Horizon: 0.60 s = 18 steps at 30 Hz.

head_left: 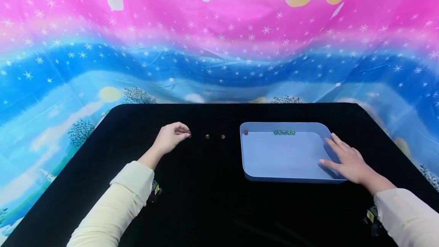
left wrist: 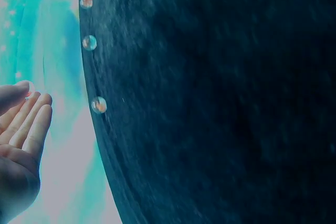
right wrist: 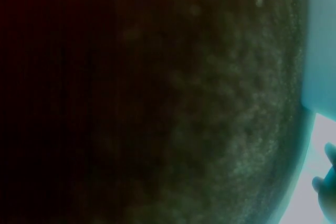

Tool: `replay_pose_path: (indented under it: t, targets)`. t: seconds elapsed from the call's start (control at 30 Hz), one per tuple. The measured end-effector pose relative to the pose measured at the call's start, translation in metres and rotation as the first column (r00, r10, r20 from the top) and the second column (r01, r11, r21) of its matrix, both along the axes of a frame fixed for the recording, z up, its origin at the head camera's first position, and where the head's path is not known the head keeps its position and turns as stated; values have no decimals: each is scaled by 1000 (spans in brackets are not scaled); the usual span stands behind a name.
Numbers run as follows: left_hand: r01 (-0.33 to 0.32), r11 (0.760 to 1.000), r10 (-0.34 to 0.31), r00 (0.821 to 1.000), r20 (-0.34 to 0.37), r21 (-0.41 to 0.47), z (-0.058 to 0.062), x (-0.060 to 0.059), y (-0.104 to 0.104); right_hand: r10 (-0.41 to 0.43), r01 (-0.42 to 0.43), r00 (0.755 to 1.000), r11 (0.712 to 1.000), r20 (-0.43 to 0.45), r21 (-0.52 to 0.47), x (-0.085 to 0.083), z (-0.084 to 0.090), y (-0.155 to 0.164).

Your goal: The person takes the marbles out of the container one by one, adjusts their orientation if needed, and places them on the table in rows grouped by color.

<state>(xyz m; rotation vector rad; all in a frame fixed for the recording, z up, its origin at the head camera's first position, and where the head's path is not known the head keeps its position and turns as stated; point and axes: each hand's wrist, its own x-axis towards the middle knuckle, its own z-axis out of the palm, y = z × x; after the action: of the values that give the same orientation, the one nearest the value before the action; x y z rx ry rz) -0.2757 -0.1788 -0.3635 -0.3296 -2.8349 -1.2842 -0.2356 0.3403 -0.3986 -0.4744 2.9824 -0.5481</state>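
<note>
My left hand (head_left: 170,137) pinches a small clear glass marble (left wrist: 30,88) between thumb and fingertips, above the black table. Near it, marbles with reddish-brown and bluish swirls lie in a line: one (left wrist: 98,105) close to the hand, then a second (head_left: 207,136) and a third (head_left: 223,136) toward the tray. My right hand (head_left: 350,162) rests on the right rim of a blue-grey tray (head_left: 284,159), fingers extended and thumb over the inside. Inside the tray sit a reddish-brown marble (head_left: 245,133) at the far left corner and several green marbles (head_left: 284,132) in a row along the back wall.
A black cloth covers the table (head_left: 199,209). Behind its far edge hangs a pink and blue snowflake-patterned backdrop (head_left: 219,48). Dark devices with yellow patches are worn at both wrists, the left one (head_left: 156,190) below the cuff.
</note>
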Motion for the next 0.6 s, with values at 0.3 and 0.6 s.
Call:
replay_pose_path:
  t: [0.3, 0.6]
  targets:
    - [-54, 997, 53, 998, -21, -62, -2, -2, -21, -1, 1, 1000, 1000, 26, -7, -1, 2, 0]
    - [-96, 990, 93, 995, -25, -104, -6, -8, -40, 1, -1, 1000, 1000, 31, -11, -1, 2, 0]
